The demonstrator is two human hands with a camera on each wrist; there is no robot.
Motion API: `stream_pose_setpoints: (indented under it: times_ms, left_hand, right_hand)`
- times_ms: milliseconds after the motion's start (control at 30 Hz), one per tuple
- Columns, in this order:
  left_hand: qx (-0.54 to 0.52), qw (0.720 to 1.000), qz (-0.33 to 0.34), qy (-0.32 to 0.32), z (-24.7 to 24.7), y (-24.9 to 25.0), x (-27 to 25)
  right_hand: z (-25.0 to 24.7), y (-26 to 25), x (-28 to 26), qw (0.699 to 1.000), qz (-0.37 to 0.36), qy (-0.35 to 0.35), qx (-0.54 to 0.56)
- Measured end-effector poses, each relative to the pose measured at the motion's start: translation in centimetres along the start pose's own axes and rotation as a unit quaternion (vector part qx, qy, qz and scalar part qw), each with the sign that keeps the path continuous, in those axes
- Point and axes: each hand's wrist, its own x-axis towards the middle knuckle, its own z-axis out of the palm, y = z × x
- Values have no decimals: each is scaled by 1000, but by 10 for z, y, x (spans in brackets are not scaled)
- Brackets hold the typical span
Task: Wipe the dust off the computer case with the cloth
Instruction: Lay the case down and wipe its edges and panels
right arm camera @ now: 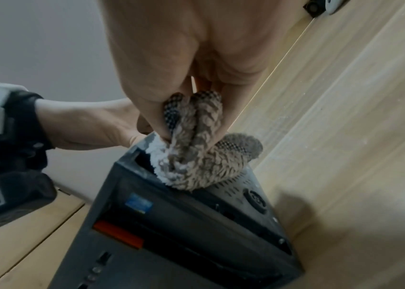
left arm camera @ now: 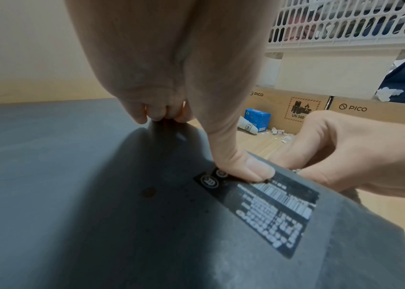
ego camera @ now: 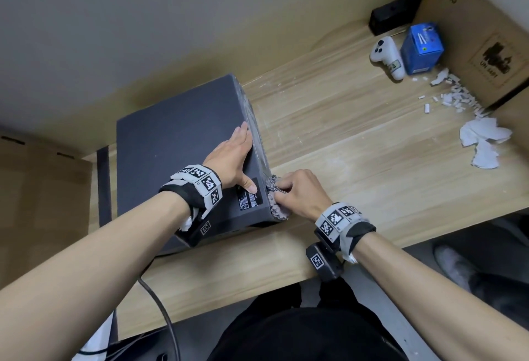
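Note:
A dark grey computer case (ego camera: 177,143) stands on the wooden desk, seen from above. My left hand (ego camera: 234,157) lies flat on its top with straight fingers, the thumb beside a black label (ego camera: 250,197). At the case's near right corner my right hand (ego camera: 297,192) grips a bunched grey and white fluffy cloth (ego camera: 276,199) and holds it against the corner. In the right wrist view the cloth (right arm camera: 196,156) sits on the upper edge of the case (right arm camera: 171,234), above its front panel. The left wrist view has the left thumb on the label (left arm camera: 265,211).
The desk (ego camera: 357,137) stretches to the right, with a white controller (ego camera: 388,56), a blue box (ego camera: 422,47), torn paper bits (ego camera: 458,94), crumpled tissue (ego camera: 483,140) and a cardboard box (ego camera: 481,31) at the far right. A black cable (ego camera: 163,312) hangs off the front edge.

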Motion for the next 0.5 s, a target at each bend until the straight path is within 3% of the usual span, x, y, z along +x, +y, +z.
stream_pose_setpoints:
  times_ms: [100, 300, 367, 500]
  left_hand:
    - [1, 1000, -3, 1, 1, 1, 1]
    - [10, 1000, -9, -1, 0, 3, 1]
    - [9, 1000, -9, -6, -1, 2, 0]
    - [6, 1000, -4, -9, 0, 1, -1]
  right_hand:
    - [-1, 2, -6, 999, -18, -13, 33]
    - [-26, -6, -9, 970, 44, -165, 170]
    - [-36, -2, -9, 969, 66, -131, 197]
    - [-41, 23, 8, 954, 137, 28, 266]
